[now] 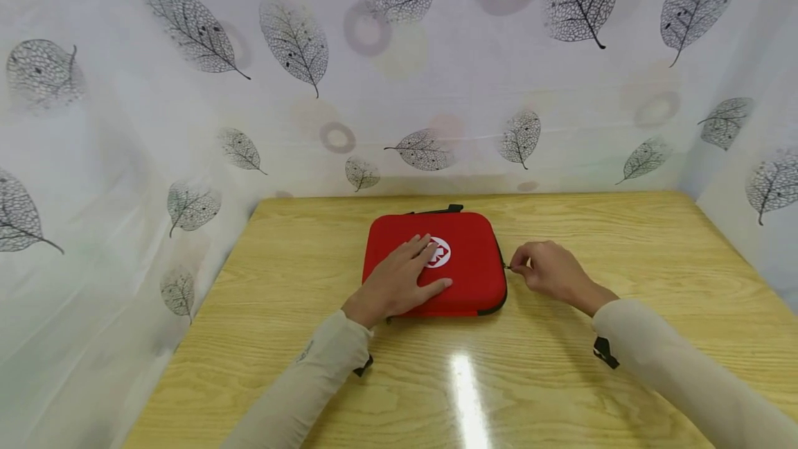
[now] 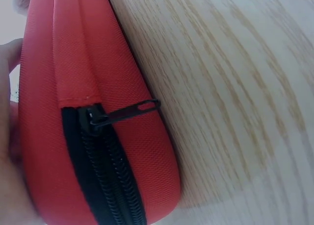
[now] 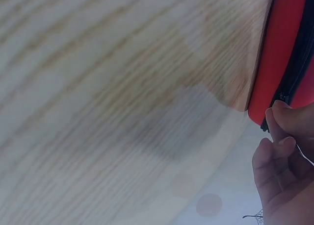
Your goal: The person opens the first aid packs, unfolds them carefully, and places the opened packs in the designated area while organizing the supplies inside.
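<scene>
A red zippered first-aid case (image 1: 399,227) with a white round emblem lies flat on the wooden table. My left hand (image 1: 402,279) rests on its lid with the fingers spread, partly over the emblem. At the case's right side, my right hand (image 1: 551,270) pinches a small zipper pull (image 1: 508,267) between thumb and forefinger. In the right wrist view the thumb and forefinger meet at the black zipper (image 3: 293,70). A second zipper pull (image 2: 130,112) hangs loose at the near left corner in the left wrist view, beside the black zipper teeth.
The wooden table (image 1: 280,366) has a glare streak near its front. A black handle (image 1: 454,208) sticks out behind the case. Leaf-patterned white sheeting (image 1: 461,75) hangs at the back and both sides of the table.
</scene>
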Action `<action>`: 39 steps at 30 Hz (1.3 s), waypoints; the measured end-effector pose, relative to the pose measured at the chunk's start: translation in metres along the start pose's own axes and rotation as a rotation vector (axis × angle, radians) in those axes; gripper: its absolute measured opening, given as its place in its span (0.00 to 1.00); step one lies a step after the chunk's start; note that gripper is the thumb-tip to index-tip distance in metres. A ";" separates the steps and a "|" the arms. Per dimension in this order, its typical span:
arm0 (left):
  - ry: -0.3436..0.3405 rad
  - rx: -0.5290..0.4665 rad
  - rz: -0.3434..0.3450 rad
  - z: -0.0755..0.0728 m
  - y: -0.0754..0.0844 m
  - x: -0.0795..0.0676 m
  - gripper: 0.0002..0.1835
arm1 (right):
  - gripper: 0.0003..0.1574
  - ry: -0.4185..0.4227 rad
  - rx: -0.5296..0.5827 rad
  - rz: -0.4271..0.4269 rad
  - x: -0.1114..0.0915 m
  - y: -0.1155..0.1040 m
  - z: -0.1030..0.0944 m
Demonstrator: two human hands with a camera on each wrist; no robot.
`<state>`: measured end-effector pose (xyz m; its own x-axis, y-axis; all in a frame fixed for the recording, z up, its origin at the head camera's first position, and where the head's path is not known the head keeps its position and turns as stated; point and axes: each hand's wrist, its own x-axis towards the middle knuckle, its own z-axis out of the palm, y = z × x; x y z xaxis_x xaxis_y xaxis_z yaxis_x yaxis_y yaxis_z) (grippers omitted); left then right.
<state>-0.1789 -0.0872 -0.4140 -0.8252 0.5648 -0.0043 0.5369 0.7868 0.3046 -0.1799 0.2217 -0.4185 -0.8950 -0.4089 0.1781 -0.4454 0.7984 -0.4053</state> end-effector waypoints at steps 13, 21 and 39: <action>-0.003 -0.001 -0.005 0.000 0.000 0.000 0.44 | 0.02 -0.035 0.009 -0.023 -0.017 -0.009 -0.002; -0.001 0.002 -0.006 0.001 0.000 0.000 0.44 | 0.05 -0.025 0.007 -0.063 -0.027 -0.015 -0.004; 0.004 0.003 -0.004 0.001 0.001 0.000 0.44 | 0.09 -0.042 0.061 -0.105 -0.042 -0.030 -0.003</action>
<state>-0.1784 -0.0865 -0.4150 -0.8282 0.5604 -0.0013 0.5341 0.7899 0.3012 -0.1287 0.2167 -0.4113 -0.8411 -0.5082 0.1853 -0.5334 0.7221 -0.4406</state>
